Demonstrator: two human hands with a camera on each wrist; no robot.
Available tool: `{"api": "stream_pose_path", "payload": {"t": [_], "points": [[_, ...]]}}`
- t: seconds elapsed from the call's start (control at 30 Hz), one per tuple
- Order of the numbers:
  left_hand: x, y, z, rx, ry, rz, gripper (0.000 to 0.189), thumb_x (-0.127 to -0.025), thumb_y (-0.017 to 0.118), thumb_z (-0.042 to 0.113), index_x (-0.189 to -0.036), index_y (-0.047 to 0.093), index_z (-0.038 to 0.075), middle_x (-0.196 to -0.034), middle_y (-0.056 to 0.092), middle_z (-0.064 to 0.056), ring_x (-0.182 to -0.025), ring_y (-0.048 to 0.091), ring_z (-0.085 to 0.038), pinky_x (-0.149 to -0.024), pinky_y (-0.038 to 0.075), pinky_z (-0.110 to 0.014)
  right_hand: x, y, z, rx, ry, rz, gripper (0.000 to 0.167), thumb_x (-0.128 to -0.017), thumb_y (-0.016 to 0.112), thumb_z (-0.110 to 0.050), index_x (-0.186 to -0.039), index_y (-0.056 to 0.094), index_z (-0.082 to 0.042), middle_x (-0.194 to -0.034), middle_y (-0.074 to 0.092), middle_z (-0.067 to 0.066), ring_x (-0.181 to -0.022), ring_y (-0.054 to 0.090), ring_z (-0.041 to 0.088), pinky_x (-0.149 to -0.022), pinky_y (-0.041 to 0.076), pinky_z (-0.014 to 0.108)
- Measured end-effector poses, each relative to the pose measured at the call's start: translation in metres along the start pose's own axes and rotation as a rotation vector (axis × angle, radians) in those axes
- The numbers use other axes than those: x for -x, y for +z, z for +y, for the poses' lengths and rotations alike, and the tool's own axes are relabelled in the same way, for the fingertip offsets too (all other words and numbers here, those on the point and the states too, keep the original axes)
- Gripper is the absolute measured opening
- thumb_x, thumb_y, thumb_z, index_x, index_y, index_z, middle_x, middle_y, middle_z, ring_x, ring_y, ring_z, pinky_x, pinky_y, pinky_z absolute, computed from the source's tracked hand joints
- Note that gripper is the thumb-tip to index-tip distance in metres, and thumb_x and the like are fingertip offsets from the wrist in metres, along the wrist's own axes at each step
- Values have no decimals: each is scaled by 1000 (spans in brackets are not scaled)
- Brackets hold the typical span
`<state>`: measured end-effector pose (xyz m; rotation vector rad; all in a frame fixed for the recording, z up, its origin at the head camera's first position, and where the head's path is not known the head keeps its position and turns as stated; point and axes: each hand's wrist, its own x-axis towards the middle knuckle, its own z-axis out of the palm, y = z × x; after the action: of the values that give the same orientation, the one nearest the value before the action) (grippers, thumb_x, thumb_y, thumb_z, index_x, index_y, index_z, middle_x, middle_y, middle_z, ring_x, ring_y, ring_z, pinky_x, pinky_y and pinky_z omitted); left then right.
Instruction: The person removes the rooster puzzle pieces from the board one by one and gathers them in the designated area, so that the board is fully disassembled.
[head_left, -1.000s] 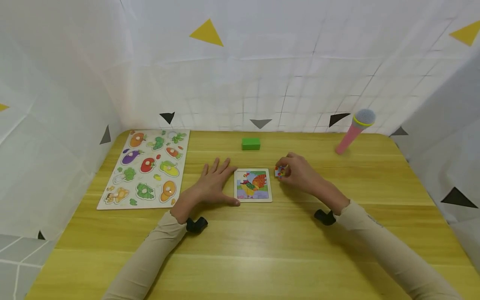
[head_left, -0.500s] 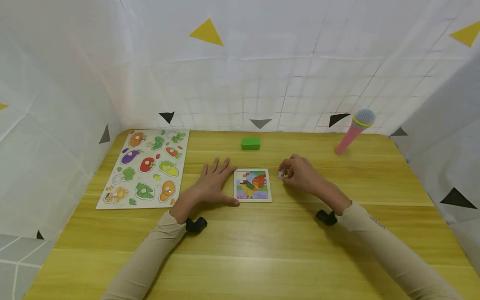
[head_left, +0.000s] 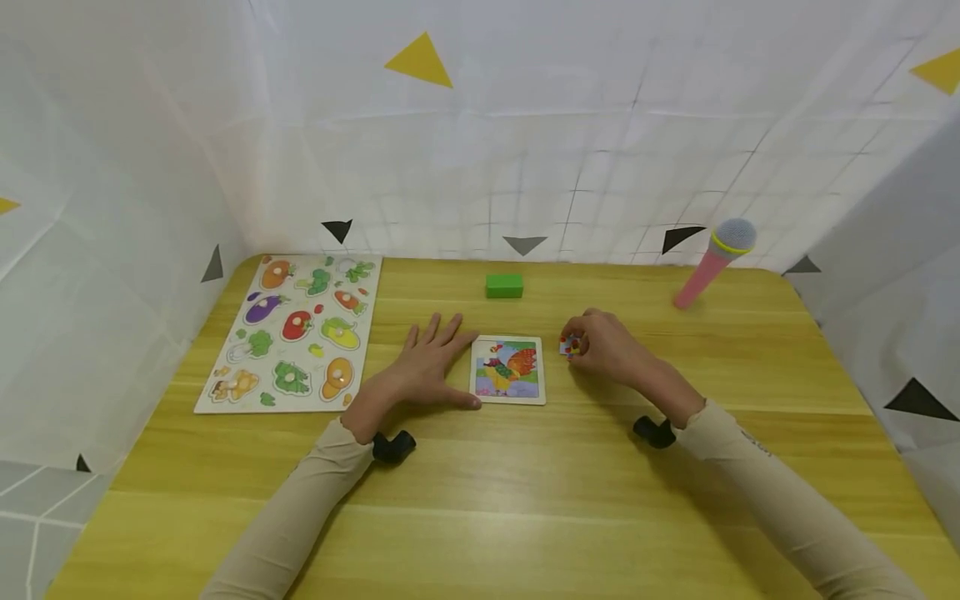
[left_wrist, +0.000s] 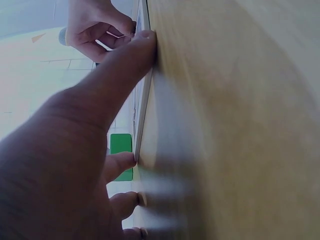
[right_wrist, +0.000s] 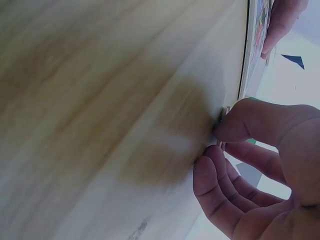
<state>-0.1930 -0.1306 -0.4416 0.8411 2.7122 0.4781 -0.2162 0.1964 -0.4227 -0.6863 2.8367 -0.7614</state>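
A small square jigsaw puzzle in a white frame (head_left: 543,371) lies mid-table, showing a colourful rooster picture. My left hand (head_left: 423,367) is spread flat at its left side, with the thumb (left_wrist: 145,42) and index fingertip at the frame's edge. Just right of the frame, my right hand (head_left: 603,343) pinches a small puzzle piece (head_left: 567,346) with red and blue printing between thumb and fingers. In the right wrist view the piece is mostly hidden behind the thumb (right_wrist: 240,120), close over the tabletop.
A vegetable puzzle board (head_left: 315,333) with knobbed pieces lies at the left. Behind the rooster puzzle sits a green block (head_left: 504,287). A pink toy microphone (head_left: 708,271) stands at the back right, near the white curtain (head_left: 480,150).
My right hand has shifted slightly right, away from the frame, with the puzzle piece still pinched. The left hand stays in place beside the frame.
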Motion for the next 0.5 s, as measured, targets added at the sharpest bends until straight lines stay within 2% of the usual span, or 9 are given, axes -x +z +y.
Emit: {"api": "stream_pose_path", "payload": {"t": [0.5], "points": [[1,-2,1,14,14,5,109,-78,72,69,-161,24,18,-167,3,-14,-150,-7,-41,-115,-2,-64,0,-3,0,36,-12,-27,28,-75,85,-2,-101,74,0,-88,61,11,-75,58,21,-66,50,35]]}}
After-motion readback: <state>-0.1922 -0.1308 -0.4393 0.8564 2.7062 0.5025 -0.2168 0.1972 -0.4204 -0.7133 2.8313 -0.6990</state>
